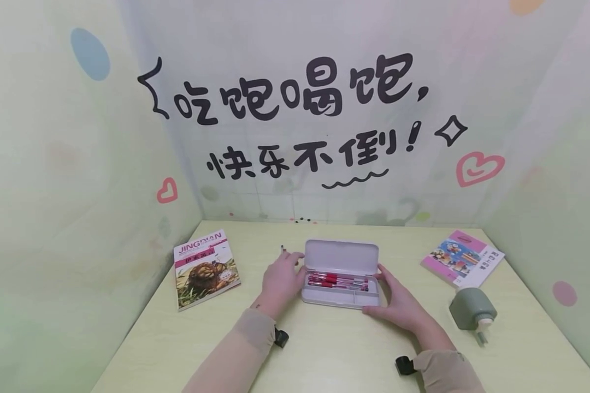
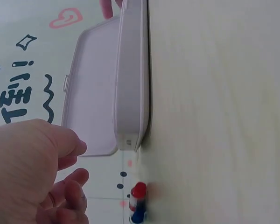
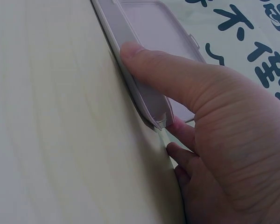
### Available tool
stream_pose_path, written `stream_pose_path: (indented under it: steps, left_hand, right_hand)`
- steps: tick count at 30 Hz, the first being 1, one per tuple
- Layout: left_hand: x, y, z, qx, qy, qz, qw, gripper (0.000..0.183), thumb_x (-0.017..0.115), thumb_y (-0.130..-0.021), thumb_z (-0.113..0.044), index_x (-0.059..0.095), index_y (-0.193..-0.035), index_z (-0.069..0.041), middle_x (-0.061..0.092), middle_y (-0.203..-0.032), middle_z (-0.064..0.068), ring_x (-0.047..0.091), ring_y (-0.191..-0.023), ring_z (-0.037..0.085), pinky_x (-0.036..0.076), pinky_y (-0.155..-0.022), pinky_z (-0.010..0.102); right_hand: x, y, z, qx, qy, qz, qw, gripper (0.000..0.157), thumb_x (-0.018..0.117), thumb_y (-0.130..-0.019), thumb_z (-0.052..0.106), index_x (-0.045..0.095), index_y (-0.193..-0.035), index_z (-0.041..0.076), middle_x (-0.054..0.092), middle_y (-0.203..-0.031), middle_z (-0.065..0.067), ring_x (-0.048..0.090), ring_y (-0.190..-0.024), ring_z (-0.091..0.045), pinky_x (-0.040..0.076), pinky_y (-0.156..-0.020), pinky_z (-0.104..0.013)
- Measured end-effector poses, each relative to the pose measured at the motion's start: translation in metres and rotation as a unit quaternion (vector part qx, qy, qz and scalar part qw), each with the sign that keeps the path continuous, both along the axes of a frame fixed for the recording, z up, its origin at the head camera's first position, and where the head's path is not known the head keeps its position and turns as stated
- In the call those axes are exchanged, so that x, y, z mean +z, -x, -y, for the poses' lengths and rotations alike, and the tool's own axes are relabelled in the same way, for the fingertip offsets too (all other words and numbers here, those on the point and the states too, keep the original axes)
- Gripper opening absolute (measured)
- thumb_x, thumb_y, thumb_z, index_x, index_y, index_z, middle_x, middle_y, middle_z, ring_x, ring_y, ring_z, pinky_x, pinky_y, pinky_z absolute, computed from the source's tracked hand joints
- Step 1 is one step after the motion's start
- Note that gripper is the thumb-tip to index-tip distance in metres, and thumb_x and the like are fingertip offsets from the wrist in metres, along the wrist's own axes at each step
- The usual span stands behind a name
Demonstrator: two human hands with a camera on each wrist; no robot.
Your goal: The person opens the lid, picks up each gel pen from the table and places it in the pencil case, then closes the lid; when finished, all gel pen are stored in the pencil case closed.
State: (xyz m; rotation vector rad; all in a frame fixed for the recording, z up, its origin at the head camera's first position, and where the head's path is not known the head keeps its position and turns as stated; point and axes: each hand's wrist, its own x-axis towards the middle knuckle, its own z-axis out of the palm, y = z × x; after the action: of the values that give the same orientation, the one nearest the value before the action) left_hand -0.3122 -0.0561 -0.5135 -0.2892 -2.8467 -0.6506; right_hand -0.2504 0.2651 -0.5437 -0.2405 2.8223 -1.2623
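A pale lilac pencil case (image 1: 341, 297) lies on the table with its hinged lid (image 1: 341, 256) raised. Several red pens (image 1: 331, 281) lie in its long rear compartment. My right hand (image 1: 400, 300) grips the case's right end; in the right wrist view the thumb (image 3: 158, 67) presses the front side and the fingers reach round behind. Beside the left end of the lid is my left hand (image 1: 282, 278), its fingers loosely bent with nothing seen between them. Whether it touches the lid is unclear. Just past that hand, red and blue pen ends (image 2: 138, 203) show on the table.
A book with a lion cover (image 1: 206, 270) lies at the table's left. On the right are a pink and white book (image 1: 462, 259) and a grey-green pump bottle (image 1: 472, 309) beside its lower edge. Walls with printed lettering enclose the table's back and sides.
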Motion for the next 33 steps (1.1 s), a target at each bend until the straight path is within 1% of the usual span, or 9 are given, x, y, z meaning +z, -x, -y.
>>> stream_pose_path:
  steps: [4, 8, 11, 14, 18, 25, 30, 33]
  left_hand:
    - [-0.003, 0.004, 0.013, 0.030, -0.007, 0.008, 0.9995, 0.042, 0.075, -0.104, -0.033, 0.069, -0.143, -0.019, 0.074, -0.125, 0.009, 0.076, -0.095, 0.029, 0.065, -0.080, 0.048]
    - [-0.009, 0.008, 0.024, 0.056, 0.001, 0.034, 0.9978, 0.050, 0.076, -0.102, -0.034, 0.066, -0.148, -0.018, 0.072, -0.123, 0.012, 0.072, -0.088, 0.029, 0.064, -0.076, 0.047]
    - [-0.013, 0.010, 0.030, 0.071, 0.004, 0.056, 0.9959, 0.055, 0.076, -0.102, -0.036, 0.064, -0.151, -0.015, 0.072, -0.126, 0.016, 0.073, -0.093, 0.032, 0.065, -0.080, 0.050]
    - [-0.017, 0.011, 0.035, 0.081, 0.001, 0.070, 0.9943, 0.055, 0.076, -0.102, -0.037, 0.064, -0.150, -0.013, 0.071, -0.129, 0.018, 0.074, -0.100, 0.036, 0.064, -0.085, 0.054]
    - [-0.019, 0.011, 0.038, 0.085, -0.002, 0.079, 0.9933, 0.055, 0.075, -0.102, -0.039, 0.065, -0.149, -0.013, 0.071, -0.131, 0.019, 0.074, -0.103, 0.038, 0.064, -0.088, 0.054]
    - [-0.018, 0.008, 0.040, 0.079, -0.008, 0.084, 0.9933, 0.053, 0.074, -0.103, -0.039, 0.066, -0.147, -0.010, 0.073, -0.125, 0.019, 0.073, -0.102, 0.036, 0.063, -0.090, 0.053]
    - [-0.018, 0.006, 0.041, 0.071, -0.006, 0.079, 0.9943, 0.050, 0.075, -0.102, -0.032, 0.066, -0.146, -0.010, 0.074, -0.122, 0.020, 0.073, -0.101, 0.036, 0.063, -0.089, 0.054]
    - [-0.018, 0.006, 0.042, 0.074, -0.013, 0.083, 0.9937, 0.050, 0.075, -0.101, -0.028, 0.066, -0.145, -0.007, 0.075, -0.121, 0.020, 0.074, -0.103, 0.037, 0.063, -0.090, 0.054]
  right_hand:
    - [0.000, -0.001, 0.000, 0.001, -0.005, 0.000, 1.000, 0.133, 0.097, -0.081, 0.048, 0.014, -0.176, 0.004, 0.048, -0.170, -0.023, 0.030, -0.164, -0.055, 0.025, -0.130, -0.075]
    - [0.001, -0.001, 0.000, -0.001, -0.004, 0.006, 1.000, 0.133, 0.097, -0.081, 0.048, 0.014, -0.176, 0.004, 0.047, -0.170, -0.023, 0.030, -0.164, -0.055, 0.025, -0.130, -0.075]
    - [0.001, -0.002, 0.000, -0.001, -0.005, 0.008, 1.000, 0.133, 0.097, -0.081, 0.048, 0.014, -0.176, 0.004, 0.047, -0.170, -0.023, 0.030, -0.164, -0.055, 0.025, -0.130, -0.075]
    - [0.000, -0.001, 0.000, 0.000, -0.005, 0.004, 1.000, 0.134, 0.097, -0.081, 0.048, 0.014, -0.176, 0.003, 0.047, -0.170, -0.024, 0.030, -0.163, -0.055, 0.025, -0.130, -0.075]
    - [-0.001, 0.000, -0.001, 0.000, -0.003, -0.001, 1.000, 0.134, 0.097, -0.081, 0.048, 0.014, -0.176, 0.003, 0.048, -0.169, -0.024, 0.030, -0.163, -0.055, 0.024, -0.130, -0.075]
    - [-0.005, 0.002, -0.002, -0.001, -0.002, -0.008, 1.000, 0.134, 0.097, -0.080, 0.051, 0.015, -0.175, 0.003, 0.049, -0.168, -0.023, 0.031, -0.163, -0.055, 0.024, -0.130, -0.076]
    - [-0.004, 0.002, -0.002, -0.001, -0.004, -0.009, 1.000, 0.135, 0.097, -0.080, 0.051, 0.015, -0.175, 0.003, 0.049, -0.168, -0.023, 0.031, -0.163, -0.055, 0.024, -0.130, -0.076]
    - [-0.004, 0.002, -0.002, -0.001, -0.001, -0.008, 1.000, 0.134, 0.097, -0.080, 0.050, 0.015, -0.175, 0.003, 0.049, -0.169, -0.024, 0.031, -0.163, -0.055, 0.024, -0.130, -0.076]
